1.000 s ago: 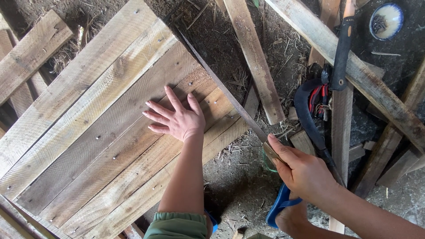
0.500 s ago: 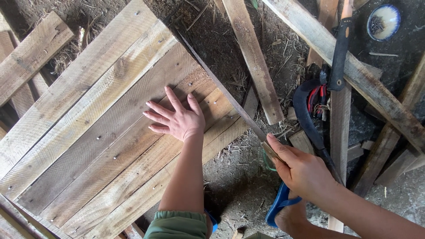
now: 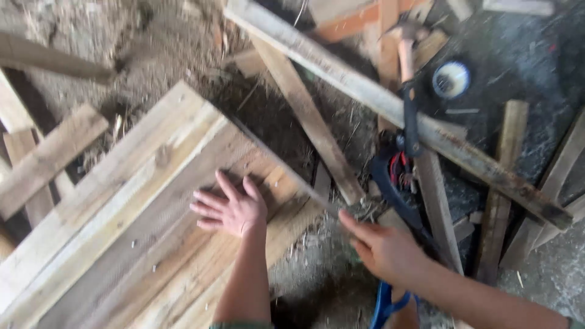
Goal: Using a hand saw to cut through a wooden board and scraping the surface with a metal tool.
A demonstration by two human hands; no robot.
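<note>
Editor: Hands, where do they sit?

Photographer: Left hand (image 3: pixel 234 210) lies flat, fingers spread wide, on the weathered panel of pale wooden planks (image 3: pixel 122 244). Right hand (image 3: pixel 384 250) is closed around the handle end of a thin-bladed handsaw (image 3: pixel 286 167), whose blade lies along the panel's right edge.

Editor: What has changed in the last second?

Photographer: Mostly the view: it has tipped upward and blurred, bringing in more of the long grey plank (image 3: pixel 378 97) and the round white roll (image 3: pixel 451 79). Both hands hold their earlier places, and the blade stays at the same edge, so the sawing looks unbroken.
</note>
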